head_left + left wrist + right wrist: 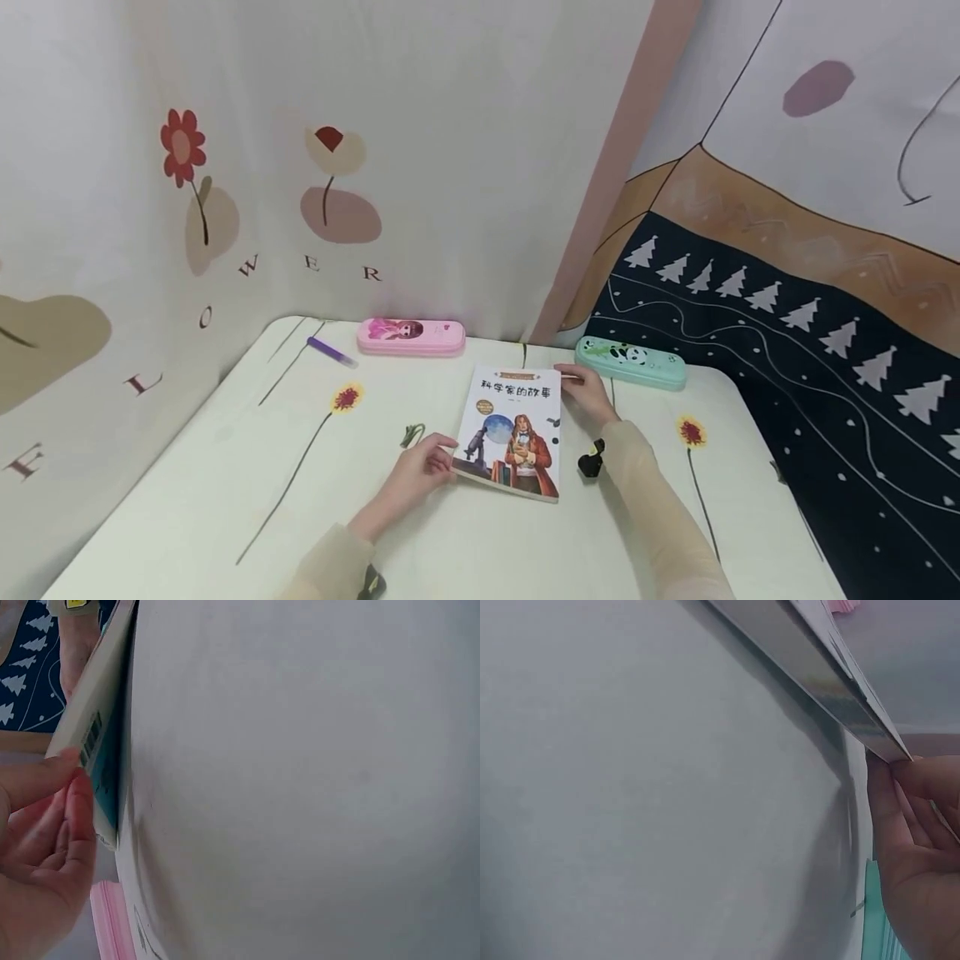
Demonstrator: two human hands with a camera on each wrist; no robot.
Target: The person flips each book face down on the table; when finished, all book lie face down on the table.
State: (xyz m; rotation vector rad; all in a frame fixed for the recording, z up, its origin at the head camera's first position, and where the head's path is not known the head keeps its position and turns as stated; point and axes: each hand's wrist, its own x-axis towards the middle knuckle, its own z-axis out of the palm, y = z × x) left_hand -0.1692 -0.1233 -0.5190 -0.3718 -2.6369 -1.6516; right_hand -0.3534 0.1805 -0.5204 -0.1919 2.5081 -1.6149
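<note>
Left hand (417,471) pinches book (508,433) at near left corner, right hand (590,397) at far right; both grips narrow. Even pressure should limit twisting.

That closed book (504,408) has its white cover up, showing a red-coated figure. It's tilted, partly raised off the pale surface (195,500).

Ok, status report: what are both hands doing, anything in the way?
Left hand gripping book, lower-left corner. Right hand gripping upper-right corner. Front cover up. Nothing on it; green case close by.
</note>
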